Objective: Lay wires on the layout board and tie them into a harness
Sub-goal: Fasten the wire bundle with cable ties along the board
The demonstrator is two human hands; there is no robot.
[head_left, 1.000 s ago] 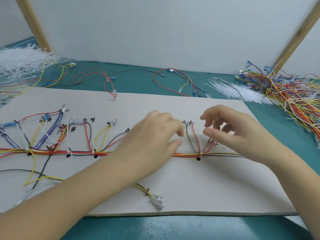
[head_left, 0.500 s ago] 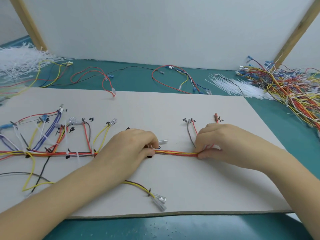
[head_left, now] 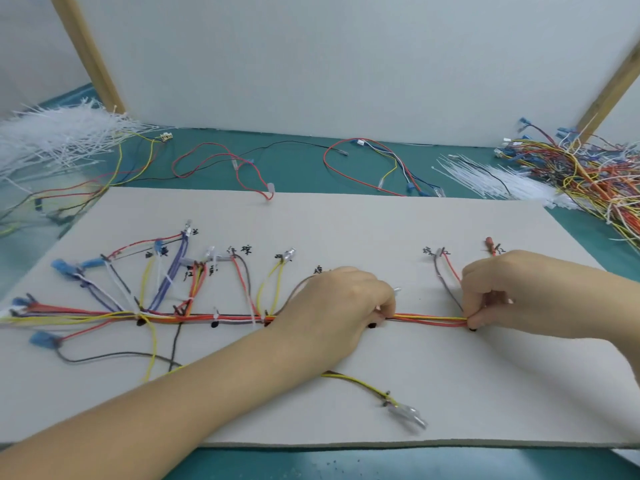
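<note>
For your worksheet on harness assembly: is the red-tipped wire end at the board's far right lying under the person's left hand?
No. The red-tipped wire end lies just beyond the right hand; the left hand grips the wire bundle mid-board.

Wire-harness workbench: cable ties [head_left: 55, 140], loose wires [head_left: 588, 174]

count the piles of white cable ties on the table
2: one cable tie pile at the far left beside the layout board, another cable tie pile at the far right beside the tangled loose wires.
</note>
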